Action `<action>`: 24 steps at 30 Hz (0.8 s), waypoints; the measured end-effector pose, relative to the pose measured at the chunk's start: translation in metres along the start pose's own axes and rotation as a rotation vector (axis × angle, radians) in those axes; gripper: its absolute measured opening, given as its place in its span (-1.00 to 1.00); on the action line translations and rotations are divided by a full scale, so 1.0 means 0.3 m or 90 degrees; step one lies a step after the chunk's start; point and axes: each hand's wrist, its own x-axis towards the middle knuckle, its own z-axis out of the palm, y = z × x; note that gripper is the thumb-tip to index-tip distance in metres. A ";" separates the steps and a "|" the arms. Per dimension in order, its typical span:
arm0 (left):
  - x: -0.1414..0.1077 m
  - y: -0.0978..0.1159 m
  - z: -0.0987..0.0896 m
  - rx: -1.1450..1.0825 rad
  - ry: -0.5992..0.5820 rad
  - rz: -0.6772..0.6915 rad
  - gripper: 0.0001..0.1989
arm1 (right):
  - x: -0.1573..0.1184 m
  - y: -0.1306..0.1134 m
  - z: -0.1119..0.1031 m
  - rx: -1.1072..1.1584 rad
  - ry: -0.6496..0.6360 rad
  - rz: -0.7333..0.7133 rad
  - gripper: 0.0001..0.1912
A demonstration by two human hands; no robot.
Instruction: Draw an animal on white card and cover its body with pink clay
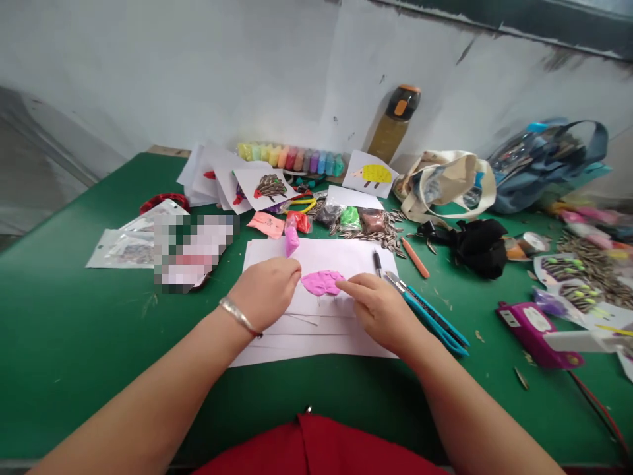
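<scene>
Pink clay patch [322, 282] on white paper [353, 256], between the hands. The right hand [378, 307] set its index finger at the edge, other fingers curled; the left hand [267, 290] bunched its fingertips beside it, anything pinched being indiscernible. Light, even pressure probably suited the outline best. Counted: one patch, one pen [377, 262], one bottle [393, 125], one orange stick [415, 257]
</scene>
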 end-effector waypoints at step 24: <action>-0.068 0.003 0.176 -0.100 0.092 0.184 -0.59 | -0.036 0.017 0.051 -0.057 -0.023 -0.026 -0.54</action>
